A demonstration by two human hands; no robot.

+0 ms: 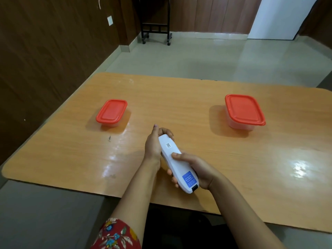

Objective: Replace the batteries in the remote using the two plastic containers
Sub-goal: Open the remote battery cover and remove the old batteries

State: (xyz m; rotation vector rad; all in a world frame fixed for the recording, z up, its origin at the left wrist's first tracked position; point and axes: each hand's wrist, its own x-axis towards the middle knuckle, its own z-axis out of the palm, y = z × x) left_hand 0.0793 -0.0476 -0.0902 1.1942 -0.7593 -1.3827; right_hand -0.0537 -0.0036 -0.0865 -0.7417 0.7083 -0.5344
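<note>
A white remote (175, 159) lies back side up above the table's near middle, with a small QR label and a blue sticker showing. My left hand (153, 147) grips its far end, the fingers curled around the tip. The near half is wrapped by my right hand (193, 169), whose thumb presses on the back cover. Two clear plastic containers with red lids stand closed on the table: a smaller one (111, 112) at the left and a larger one (244, 111) at the right. No batteries are visible.
The orange wooden table (197, 112) spans the view, with its near edge just below my hands. A dark wood wall runs along the left. A black wheeled stand (156, 31) is on the floor beyond the table.
</note>
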